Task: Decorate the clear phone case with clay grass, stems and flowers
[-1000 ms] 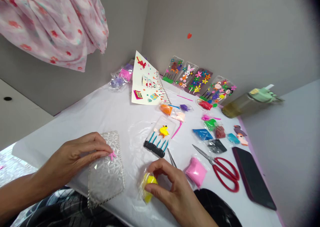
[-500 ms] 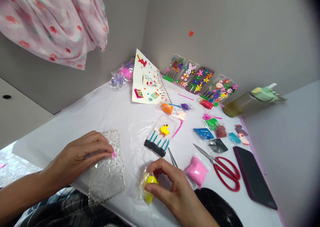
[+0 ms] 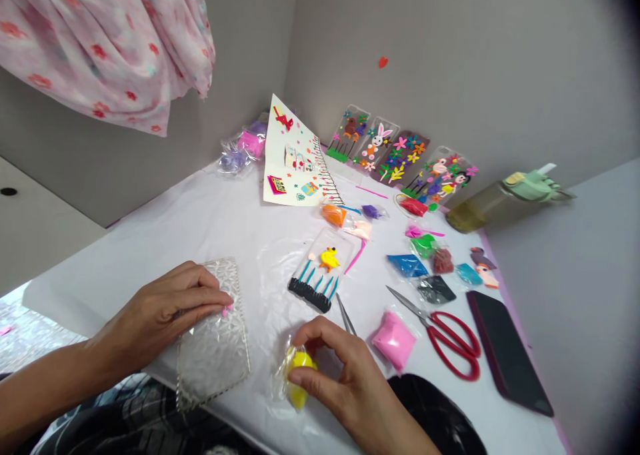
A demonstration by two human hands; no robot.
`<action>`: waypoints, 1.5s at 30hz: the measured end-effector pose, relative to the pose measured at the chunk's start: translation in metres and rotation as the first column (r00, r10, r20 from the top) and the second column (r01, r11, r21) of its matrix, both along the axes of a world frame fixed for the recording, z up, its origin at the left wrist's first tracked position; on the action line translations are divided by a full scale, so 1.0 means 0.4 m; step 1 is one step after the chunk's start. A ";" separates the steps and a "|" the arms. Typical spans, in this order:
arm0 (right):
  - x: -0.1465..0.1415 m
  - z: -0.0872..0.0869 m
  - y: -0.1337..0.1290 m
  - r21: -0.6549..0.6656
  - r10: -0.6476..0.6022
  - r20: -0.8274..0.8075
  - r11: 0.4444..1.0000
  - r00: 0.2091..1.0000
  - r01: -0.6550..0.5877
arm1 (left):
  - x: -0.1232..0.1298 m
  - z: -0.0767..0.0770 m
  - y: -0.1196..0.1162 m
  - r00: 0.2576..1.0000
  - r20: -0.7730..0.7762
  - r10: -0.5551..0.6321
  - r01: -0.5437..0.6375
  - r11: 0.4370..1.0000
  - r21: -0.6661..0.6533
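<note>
Down front, R hand (image 3: 340, 375) has the yellow clay (image 3: 299, 395) in its clear wrap, thumb & index closed round it, just above the white table (image 3: 165, 235) or on it, can't tell which. Black disc (image 3: 435, 415) sits just beyond that wrist, on the R side. Over on the L, it's L hand (image 3: 160, 311) across the clear panel (image 3: 215, 368), fingertips narrow & close together, touching a pink bit (image 3: 226, 311) near the panel's far end; pinch or press, can't tell. Panel's on the near L of the table, close to the edge. Next up, R side: pink pack (image 3: 395, 340), then scissors (image 3: 453, 348) w/ red handles, blades apart, then phone (image 3: 510, 355) flat nr the R edge. Metal tip (image 3: 345, 315) pokes out behind R hand. Mid-table, duck case (image 3: 311, 268) lies flat w/ yellow duck, blue stems & black base, pink tool (image 3: 356, 257) just beside. To its R, blue pack (image 3: 407, 264), black pack (image 3: 436, 289), brown pack (image 3: 443, 260) & green pack (image 3: 423, 245) bunch up. Beyond, orange pack (image 3: 333, 215) & red pack (image 3: 413, 206), bottle (image 3: 480, 208) far R. At the back, card (image 3: 295, 155) & four decorated cases (image 3: 404, 158), tilted up nr the wall.
</note>
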State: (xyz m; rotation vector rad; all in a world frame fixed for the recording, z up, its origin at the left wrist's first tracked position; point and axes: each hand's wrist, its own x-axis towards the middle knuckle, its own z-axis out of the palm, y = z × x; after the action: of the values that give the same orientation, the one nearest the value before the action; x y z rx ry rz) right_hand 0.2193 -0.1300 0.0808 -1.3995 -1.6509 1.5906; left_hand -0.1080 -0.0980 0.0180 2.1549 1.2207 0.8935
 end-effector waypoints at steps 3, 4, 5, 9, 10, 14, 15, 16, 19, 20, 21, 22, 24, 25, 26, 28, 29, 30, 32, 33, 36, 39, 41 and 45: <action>0.001 0.002 0.000 -0.002 0.007 -0.002 1.000 1.000 -0.007 | -0.003 -0.004 0.001 1.000 0.000 -0.013 0.013 1.000 0.028; 0.002 0.002 -0.001 -0.002 0.007 -0.003 1.000 1.000 -0.007 | -0.003 -0.005 0.001 1.000 0.002 -0.019 0.019 0.999 0.044; 0.002 0.001 -0.001 -0.001 0.006 -0.005 1.000 1.000 -0.006 | -0.004 -0.006 0.000 1.000 0.002 -0.025 0.025 0.998 0.060; 0.003 -0.003 -0.003 -0.003 0.008 -0.007 1.000 1.000 -0.008 | -0.003 -0.005 -0.005 1.000 -0.009 -0.024 0.025 0.996 0.081; 0.003 -0.003 -0.004 -0.004 0.009 -0.004 1.000 1.000 -0.009 | -0.002 -0.004 -0.007 1.000 -0.004 -0.017 0.017 0.997 0.078; 0.002 -0.003 -0.005 0.001 0.010 0.006 1.000 1.000 -0.010 | -0.004 0.000 -0.012 1.000 0.012 0.015 -0.016 0.997 0.076; 0.002 -0.002 -0.004 0.003 0.009 0.007 1.000 1.000 -0.009 | -0.004 0.001 -0.014 1.000 0.010 0.018 -0.018 0.997 0.074; 0.002 -0.002 -0.003 0.004 0.008 0.008 1.000 1.000 -0.008 | -0.003 0.002 -0.015 1.000 0.004 0.018 -0.018 0.997 0.071; 0.001 -0.003 -0.001 0.007 0.014 0.005 1.000 1.000 -0.014 | -0.002 0.007 -0.017 1.000 -0.023 0.005 -0.003 0.998 0.066; 0.001 -0.003 -0.001 0.006 0.016 0.003 1.000 1.000 -0.016 | -0.003 0.008 -0.016 1.000 -0.031 0.003 0.000 0.997 0.071; 0.000 -0.004 -0.002 0.003 0.018 0.004 1.000 1.000 -0.018 | -0.007 0.010 -0.015 0.999 -0.034 0.007 -0.005 0.997 0.075; 0.000 -0.004 -0.002 0.001 0.017 0.004 1.000 1.000 -0.017 | -0.012 0.011 -0.013 0.999 -0.033 0.016 -0.014 0.997 0.075; 0.000 -0.003 -0.002 0.005 0.012 0.010 1.000 1.000 -0.012 | -0.028 0.015 -0.005 0.999 -0.037 0.019 -0.017 0.997 0.069; 0.001 -0.002 -0.002 0.011 0.011 0.017 1.000 1.000 -0.011 | -0.038 0.017 0.000 0.999 -0.047 0.016 -0.013 0.998 0.061; 0.002 0.000 -0.001 0.018 0.009 0.025 1.000 1.000 -0.010 | -0.046 0.020 0.005 0.998 -0.060 0.009 -0.006 0.999 0.053; 0.005 0.006 0.001 0.039 0.004 0.039 0.999 0.999 -0.006 | -0.057 0.027 0.013 0.996 -0.085 -0.015 0.019 0.999 0.046; 0.007 0.009 0.003 0.049 -0.001 0.048 0.999 0.999 -0.001 | -0.057 0.030 0.015 0.996 -0.090 -0.010 0.014 0.999 0.039; 0.008 0.013 0.003 0.061 -0.011 0.058 0.998 0.998 0.008 | -0.055 0.033 0.017 0.996 -0.088 0.004 -0.001 1.000 0.029; 0.010 0.020 0.004 0.077 -0.027 0.083 0.997 0.996 0.021 | -0.045 0.037 0.018 0.997 -0.077 0.028 -0.028 1.000 0.004; 0.010 0.023 0.004 0.078 -0.031 0.097 0.997 0.995 0.023 | -0.040 0.037 0.019 0.997 -0.075 0.035 -0.036 0.999 -0.010; 0.008 0.028 0.004 0.065 -0.022 0.126 0.998 0.992 0.014 | -0.032 0.036 0.030 0.994 -0.106 -0.037 0.036 0.999 -0.018; 0.000 0.028 0.008 0.108 0.015 0.177 0.994 0.984 -0.035 | -0.036 0.034 0.050 0.976 -0.167 -0.139 0.137 0.990 -0.020; -0.005 0.024 0.012 0.191 0.051 0.214 0.977 0.975 -0.093 | -0.039 0.036 0.063 0.968 -0.189 -0.164 0.159 0.986 -0.040; -0.012 0.011 0.017 0.340 0.082 0.215 0.928 0.973 -0.153 | -0.035 0.046 0.076 0.965 -0.175 -0.194 0.184 0.980 -0.073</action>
State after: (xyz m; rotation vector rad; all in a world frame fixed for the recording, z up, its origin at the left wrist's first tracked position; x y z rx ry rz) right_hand 0.2143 -0.1231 0.0850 -1.3185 -2.0536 1.1601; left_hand -0.1221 -0.0675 0.0362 2.3017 1.0854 0.5869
